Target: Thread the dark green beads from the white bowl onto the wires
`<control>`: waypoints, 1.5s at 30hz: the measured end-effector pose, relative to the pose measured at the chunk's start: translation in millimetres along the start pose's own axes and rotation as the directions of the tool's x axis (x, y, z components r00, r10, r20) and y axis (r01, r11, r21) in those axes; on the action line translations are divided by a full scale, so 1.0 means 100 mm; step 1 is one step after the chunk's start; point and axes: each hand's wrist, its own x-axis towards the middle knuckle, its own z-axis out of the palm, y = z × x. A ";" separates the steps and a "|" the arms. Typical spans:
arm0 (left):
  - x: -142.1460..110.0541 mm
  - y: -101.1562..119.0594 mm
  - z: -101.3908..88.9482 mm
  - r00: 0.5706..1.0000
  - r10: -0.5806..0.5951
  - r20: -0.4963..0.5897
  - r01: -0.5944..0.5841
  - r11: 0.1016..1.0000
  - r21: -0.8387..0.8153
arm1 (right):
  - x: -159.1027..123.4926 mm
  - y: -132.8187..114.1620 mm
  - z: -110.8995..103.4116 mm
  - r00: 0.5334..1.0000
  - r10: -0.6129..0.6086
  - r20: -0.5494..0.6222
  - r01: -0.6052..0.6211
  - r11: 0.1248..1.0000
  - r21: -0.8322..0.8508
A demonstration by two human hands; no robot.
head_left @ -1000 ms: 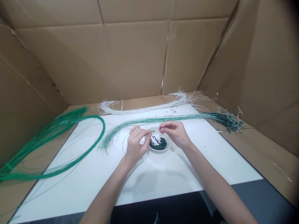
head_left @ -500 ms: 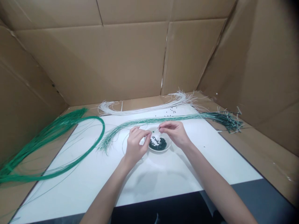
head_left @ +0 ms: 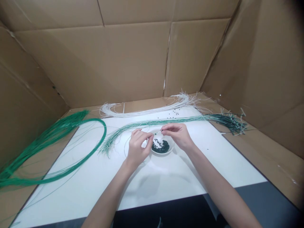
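Note:
My left hand (head_left: 139, 146) is closed in a pinch on a thin green strand, a loop of which bows out to its left. My right hand (head_left: 177, 134), also pinching, grips a short pale length of strand. Between the two sets of fingertips shows a small dark green bead (head_left: 155, 134). Whether one strand runs through that bead from hand to hand is too fine to tell. Right below the fingers stands a white bowl (head_left: 171, 150) with many dark green beads (head_left: 161, 148) in it.
Behind the bowl lies a bundle of green strands (head_left: 152, 122), dark with beads at its right end. Farther back are a white strand bundle (head_left: 144, 111) and scattered beads (head_left: 174, 113). A thick green coil (head_left: 104, 133) is at left. Cardboard walls (head_left: 135, 63) enclose the white tabletop (head_left: 95, 190).
Almost nothing differs. Both hands stay pinched over the bowl, and the bead between them has shifted very slightly.

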 end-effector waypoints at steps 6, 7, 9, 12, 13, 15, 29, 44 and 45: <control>0.00 -0.01 0.00 1.000 0.015 0.002 -0.015 1.000 0.007 | -0.01 -0.02 0.00 1.000 -0.013 -0.003 0.013 0.998 -0.067; 0.00 -0.01 0.00 1.000 0.015 0.001 -0.015 1.000 0.009 | -0.01 -0.02 0.00 1.000 -0.012 -0.005 0.011 0.997 -0.071; 0.00 -0.01 0.00 1.000 0.015 0.001 -0.015 1.000 0.013 | 0.00 -0.02 0.00 1.000 -0.007 -0.006 0.006 0.997 -0.078; 0.00 0.00 0.00 1.000 0.017 0.003 -0.017 1.000 0.018 | 0.00 -0.02 0.00 1.000 0.000 -0.007 -0.001 0.996 -0.087; 0.01 0.00 0.00 1.000 0.016 0.003 -0.016 1.000 0.020 | -0.01 -0.02 0.00 1.000 0.002 -0.007 -0.003 0.996 -0.089; 0.01 0.00 0.00 1.000 0.016 0.003 -0.016 1.000 0.021 | -0.01 -0.03 0.00 1.000 0.005 -0.002 -0.005 0.995 -0.096; 0.02 0.01 -0.02 1.000 0.000 -0.002 0.000 1.000 0.005 | -0.01 -0.09 0.04 0.995 0.091 -0.051 -0.096 0.988 -0.119; 0.03 0.02 -0.04 1.000 -0.001 -0.027 0.002 1.000 0.013 | -0.02 -0.07 0.02 0.994 0.093 -0.063 -0.100 0.989 -0.114; 0.03 0.02 -0.04 1.000 -0.002 -0.027 0.002 1.000 0.014 | -0.02 -0.07 0.02 0.994 0.090 -0.063 -0.097 0.989 -0.111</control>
